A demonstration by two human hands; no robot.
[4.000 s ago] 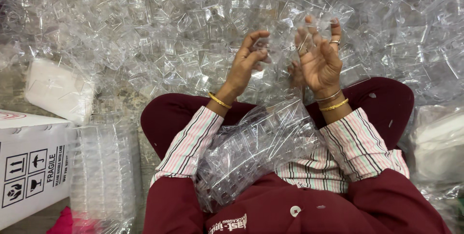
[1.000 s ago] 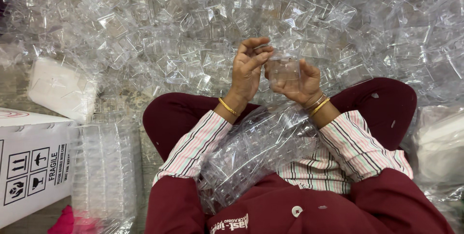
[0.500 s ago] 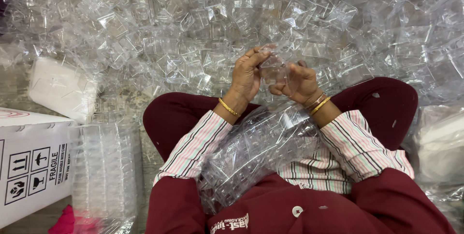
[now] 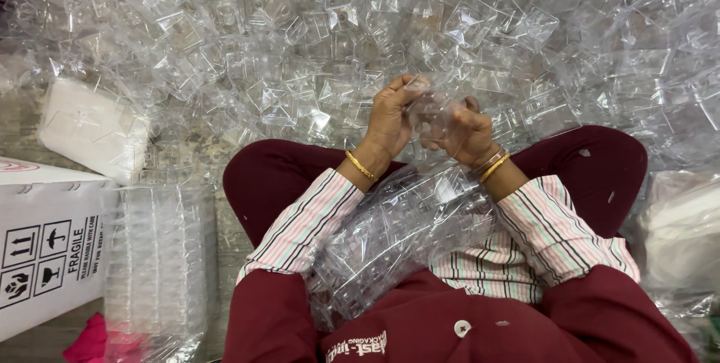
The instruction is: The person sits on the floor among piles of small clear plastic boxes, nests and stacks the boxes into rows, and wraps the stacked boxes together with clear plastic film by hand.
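At the far left of your view, a white cardboard box [image 4: 45, 250] with handling symbols printed on its side stands on the floor, with a white foam block [image 4: 90, 129] beyond it and a bagged stack of clear trays [image 4: 157, 258] just beside it. Moving right, your legs in dark red trousers are crossed, and a long nested stack of clear plastic cups [image 4: 405, 235] lies across your lap, its long axis running from low on your left up toward your hands. Above it, your left hand [image 4: 390, 119] is closed around the near side of a single clear plastic cup [image 4: 429, 117], fingers curled over its top, and your right hand [image 4: 469, 134] grips the same cup from the other side; gold bangles sit on both wrists. The cup is held in the air just above the upper end of the lap stack. Which way its mouth points, and where its long axis lies, cannot be told, as your fingers and the glare hide its shape. Behind and to the right spreads a deep heap of loose clear cups [image 4: 525, 33], and a filled plastic bag [image 4: 682, 235] rests by your right knee. Judging from this, thin plastic squeezed from both sides could crack, and the tilted lap stack could slide off your leg.
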